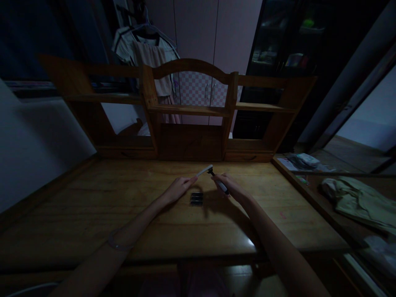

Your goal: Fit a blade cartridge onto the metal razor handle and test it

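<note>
My left hand (pixel 181 187) is closed round the lower end of a slim white toothbrush (pixel 204 170), which slants up to the right. My right hand (pixel 228 185) grips a razor (pixel 221 186) with a black-and-white handle. The razor's dark head meets the far end of the toothbrush, above the desk; whether they press together is too small to tell. Between my hands and a little nearer to me, several small dark rectangular pieces (pixel 196 199) lie in a stacked row on the wood. They look like razor cartridges, though the dim light hides detail.
The wooden desk (pixel 93 198) has a shelf unit (pixel 188 110) along its back edge. Clothes on a hanger (pixel 150 49) hang behind it, before pink cabinets (pixel 198 37). To the right, a lower surface holds a pale green garment (pixel 361 202) and plastic-wrapped items (pixel 305 161).
</note>
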Available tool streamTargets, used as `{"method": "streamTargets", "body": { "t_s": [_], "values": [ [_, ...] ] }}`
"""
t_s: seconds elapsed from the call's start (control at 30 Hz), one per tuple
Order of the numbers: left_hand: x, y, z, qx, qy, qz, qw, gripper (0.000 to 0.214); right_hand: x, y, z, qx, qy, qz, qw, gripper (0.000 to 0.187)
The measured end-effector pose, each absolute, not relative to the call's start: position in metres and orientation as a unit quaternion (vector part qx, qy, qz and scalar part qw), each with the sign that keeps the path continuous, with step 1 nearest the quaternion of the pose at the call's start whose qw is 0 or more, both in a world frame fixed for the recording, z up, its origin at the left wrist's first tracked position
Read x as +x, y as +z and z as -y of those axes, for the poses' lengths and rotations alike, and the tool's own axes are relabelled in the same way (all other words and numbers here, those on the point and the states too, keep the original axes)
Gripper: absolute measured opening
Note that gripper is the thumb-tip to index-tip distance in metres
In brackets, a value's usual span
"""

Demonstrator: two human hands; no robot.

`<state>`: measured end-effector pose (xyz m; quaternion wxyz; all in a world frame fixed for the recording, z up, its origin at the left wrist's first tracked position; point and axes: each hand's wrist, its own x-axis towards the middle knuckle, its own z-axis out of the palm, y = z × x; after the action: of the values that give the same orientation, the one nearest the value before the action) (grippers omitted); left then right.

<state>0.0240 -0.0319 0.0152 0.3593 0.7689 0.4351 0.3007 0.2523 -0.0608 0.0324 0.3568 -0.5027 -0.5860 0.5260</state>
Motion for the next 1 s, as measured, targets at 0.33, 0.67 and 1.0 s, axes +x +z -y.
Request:
{"method": "streamTargets", "body": {
  "t_s": [0.33, 0.67, 1.0],
  "values": [
    [0.0239, 0.0171, 0.0343, 0.745, 0.286, -0.445, 0.407, 0.058, 0.2534, 0.0336, 0.0611, -0.476, 0.523, 0.580, 0.404, 0.041],
    [0.0251, 0.0147, 0.0333, 0.770, 0.308, -0.444, 0.340, 0.058, 0.2542, 0.0325, 0.0616, -0.393, 0.601, 0.555, 0.420, 0.042],
    [0.0248, 0.0169, 0.0353, 0.797, 0.304, -0.417, 0.314, 0.051, 0.2488, 0.0292, 0.0613, -0.452, 0.578, 0.559, 0.385, 0.038]
  ]
}}
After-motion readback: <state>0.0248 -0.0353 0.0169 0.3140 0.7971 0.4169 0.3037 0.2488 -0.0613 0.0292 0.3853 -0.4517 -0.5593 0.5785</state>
